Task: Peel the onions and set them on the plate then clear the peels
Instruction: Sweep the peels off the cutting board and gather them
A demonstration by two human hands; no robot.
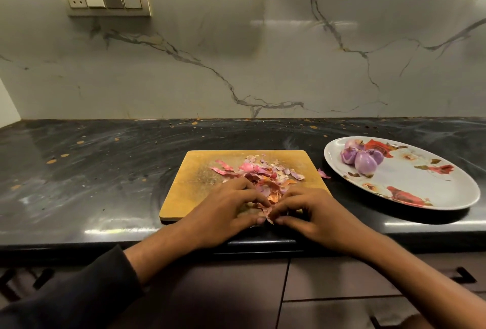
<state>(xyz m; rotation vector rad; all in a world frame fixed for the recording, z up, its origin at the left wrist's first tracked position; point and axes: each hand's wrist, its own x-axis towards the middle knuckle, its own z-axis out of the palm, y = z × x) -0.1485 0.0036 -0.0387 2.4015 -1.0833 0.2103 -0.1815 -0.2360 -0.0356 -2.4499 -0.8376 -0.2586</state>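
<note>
Peels (pixel 263 173), thin, dry, pink and orange, lie in a loose heap on the yellow wooden board (pixel 194 170) on the dark worktop (pixel 92 165). They look light and crumbly and point no one way. The left hand (pixel 223 210) and right hand (pixel 313 213) curl round the near edge, best scooped from both sides. Peeled purple onions (pixel 361 156) sit on the flowered plate (pixel 420 178).

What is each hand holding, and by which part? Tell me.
Both the left hand and the right hand gather onion peels on the cutting board, fingertips pinching the near edge of the pile.
</note>
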